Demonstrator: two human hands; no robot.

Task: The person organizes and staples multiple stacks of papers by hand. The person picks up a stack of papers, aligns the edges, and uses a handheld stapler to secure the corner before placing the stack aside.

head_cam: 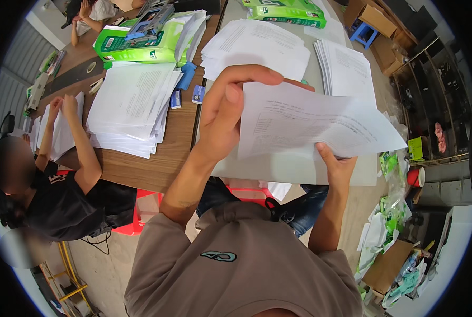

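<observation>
Printed paper sheets (291,123) are held up in front of me, bent into a curve; I cannot tell how many there are. My left hand (228,115) grips their upper left corner, the fingers curled over the top edge. On the lower right, my right hand (337,158) pinches the near edge, thumb on the face and the other fingers mostly hidden behind. Beyond the held sheets lies a fanned pile of printed paper (255,47) on the grey tabletop (252,170). A neater stack of printed sheets (349,71) sits to its right, partly covered by the held paper.
On the wooden table (149,170) at left stand a tall paper stack (129,103), small blue boxes (198,94) and a green paper package (141,47) bearing a grey-blue metal device (151,21). Another green package (287,14) lies at the back. A co-worker (69,190) handles paper at left.
</observation>
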